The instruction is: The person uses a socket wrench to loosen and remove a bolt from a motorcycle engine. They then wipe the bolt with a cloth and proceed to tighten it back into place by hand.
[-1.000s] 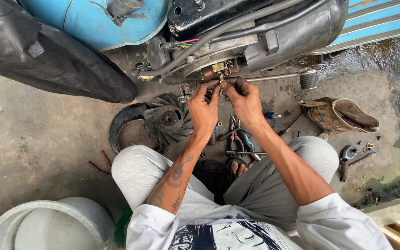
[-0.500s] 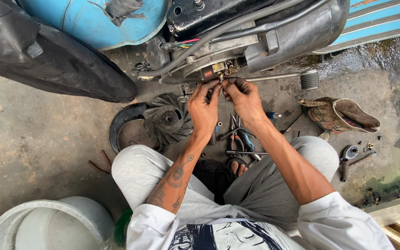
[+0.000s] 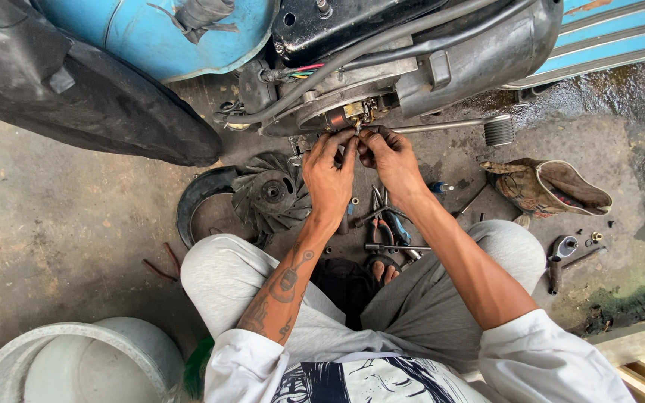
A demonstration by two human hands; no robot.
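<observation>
My left hand [image 3: 330, 173] and right hand [image 3: 388, 158] pinch together at a small brass fitting [image 3: 355, 112] on the scooter engine [image 3: 412, 71].

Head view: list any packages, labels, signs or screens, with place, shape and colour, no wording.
None in view: no package, label, sign or screen.
Nearest thing: black-and-white print on the shirt front, bottom centre, partly cut off.
</observation>
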